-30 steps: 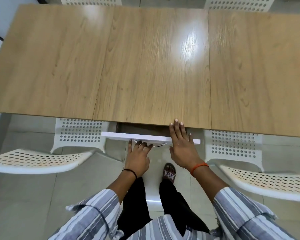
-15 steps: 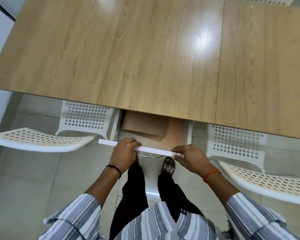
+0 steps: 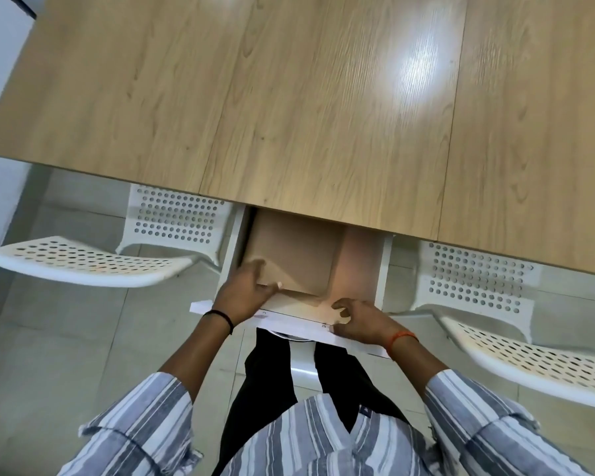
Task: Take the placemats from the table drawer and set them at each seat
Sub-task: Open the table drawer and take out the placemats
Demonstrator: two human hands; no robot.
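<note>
Wood surface [image 3: 289, 97] bare. Drawer [image 3: 382, 266] pulled out below surface's near edge, between two white perforated chairs [image 3: 83, 259]. Tan placemats [image 3: 299, 259] stacked inside drawer, left part. Left hand [image 3: 243, 292] pinches stack's near corner. Right hand [image 3: 358, 319] half-open, fingers curled over drawer's front, holding nothing.

Single head-worn wide-angle view, looking forward and steeply down over the near long edge of the wooden table [image 3: 289, 115], close enough that the tabletop fills the upper half and its far edge is cropped. Lower half takes in the open drawer [image 3: 385, 269] under that edge, both hands, striped sleeves [image 3: 495, 417], legs and tiled floor [image 3: 66, 338], with white perforated chairs [image 3: 93, 261] bowed by lens distortion at both sides. No second view, so no overlap to report.
</note>
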